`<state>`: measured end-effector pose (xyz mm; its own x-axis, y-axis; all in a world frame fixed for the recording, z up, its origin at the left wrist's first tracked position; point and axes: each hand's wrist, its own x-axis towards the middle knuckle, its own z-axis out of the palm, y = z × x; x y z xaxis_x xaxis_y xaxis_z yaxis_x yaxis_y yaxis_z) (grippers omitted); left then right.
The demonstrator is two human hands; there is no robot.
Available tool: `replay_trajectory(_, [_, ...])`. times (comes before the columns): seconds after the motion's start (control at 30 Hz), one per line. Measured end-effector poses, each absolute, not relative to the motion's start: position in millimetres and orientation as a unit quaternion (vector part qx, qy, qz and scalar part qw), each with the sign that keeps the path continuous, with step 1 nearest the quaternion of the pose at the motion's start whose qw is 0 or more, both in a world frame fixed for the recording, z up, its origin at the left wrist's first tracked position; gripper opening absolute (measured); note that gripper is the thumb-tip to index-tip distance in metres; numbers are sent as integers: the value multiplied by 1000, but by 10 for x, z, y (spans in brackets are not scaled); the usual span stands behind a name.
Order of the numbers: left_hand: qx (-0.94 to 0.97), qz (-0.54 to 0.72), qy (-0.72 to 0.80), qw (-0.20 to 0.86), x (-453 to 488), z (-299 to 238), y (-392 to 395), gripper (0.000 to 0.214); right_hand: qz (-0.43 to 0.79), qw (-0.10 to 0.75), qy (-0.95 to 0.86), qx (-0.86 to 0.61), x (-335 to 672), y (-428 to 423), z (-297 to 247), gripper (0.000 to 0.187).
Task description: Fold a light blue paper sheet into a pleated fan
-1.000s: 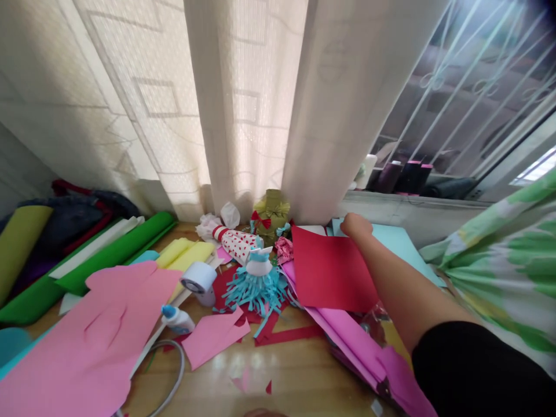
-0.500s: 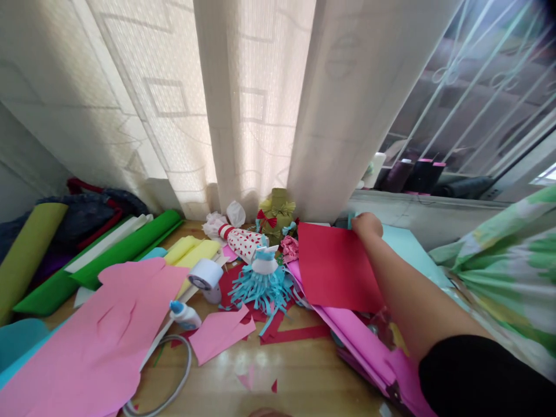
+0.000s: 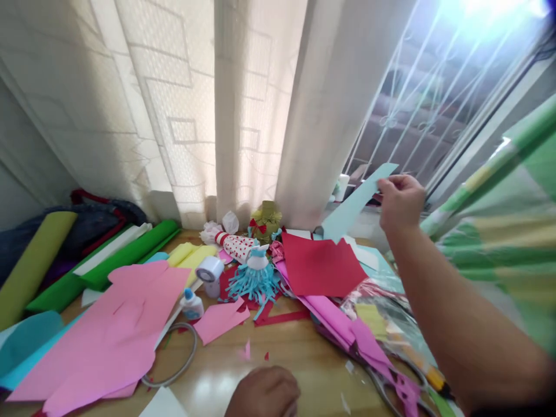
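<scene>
My right hand (image 3: 402, 202) is raised at the upper right, pinching the end of a long pale blue paper sheet (image 3: 354, 202). That sheet's lower end hangs toward a red paper sheet (image 3: 321, 266), which lies on the heap below. At the bottom edge, only the back of my left hand (image 3: 263, 394) shows, above the wooden tabletop (image 3: 217, 388). Its fingers are mostly out of view and nothing shows in it. Nearest to it are small pink paper scraps (image 3: 245, 351) and a large pink paper sheet (image 3: 102, 330).
A paper doll with a blue fringed skirt (image 3: 256, 278), a glue bottle (image 3: 191, 306) and a tape roll (image 3: 209, 269) stand mid-table. Scissors (image 3: 382, 385) and a plastic bag (image 3: 377, 313) lie at right. Paper rolls (image 3: 125, 258) lie left, before a curtain (image 3: 174, 116).
My right hand has risen and moved right, lifting the pale blue sheet off the heap. The red sheet now lies flatter. My left hand has come further into view at the bottom.
</scene>
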<state>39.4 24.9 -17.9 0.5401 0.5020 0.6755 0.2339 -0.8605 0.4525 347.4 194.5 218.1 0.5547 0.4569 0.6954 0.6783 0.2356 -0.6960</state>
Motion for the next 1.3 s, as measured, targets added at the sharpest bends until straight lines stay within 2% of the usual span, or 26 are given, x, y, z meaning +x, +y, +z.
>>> replay_trajectory(0.07, [842,454,231,179,388,-100,233,18,-97,616,-511,-591,3234,1379,2068,10])
replay_trajectory(0.13, [792,469,282,269,384,28,171,20,-114,544,-610,-565,2957,796,1835,6])
replay_trajectory(0.23, [693,471,335,431,430,241,-17,30,-21,494,-676,-547,2514,41,1351,6])
replay_trajectory(0.4, [517,472,271,660,565,405,-460,47,77,518,-688,-503,1941,-618,667,11])
replay_trajectory(0.6, [484,507,387,599,439,321,-723,30,178,513,-705,-455,1768,-804,462,11])
replay_trajectory(0.73, [507,501,408,570,354,297,-734,27,213,511,-701,-451,1787,-858,432,14])
replay_trajectory(1.07, [542,509,392,542,395,376,-706,23,153,537,-708,-434,1893,-867,461,16])
replay_trajectory(1.3, [563,498,420,509,389,424,-672,22,169,547,-707,-414,1966,-811,484,12])
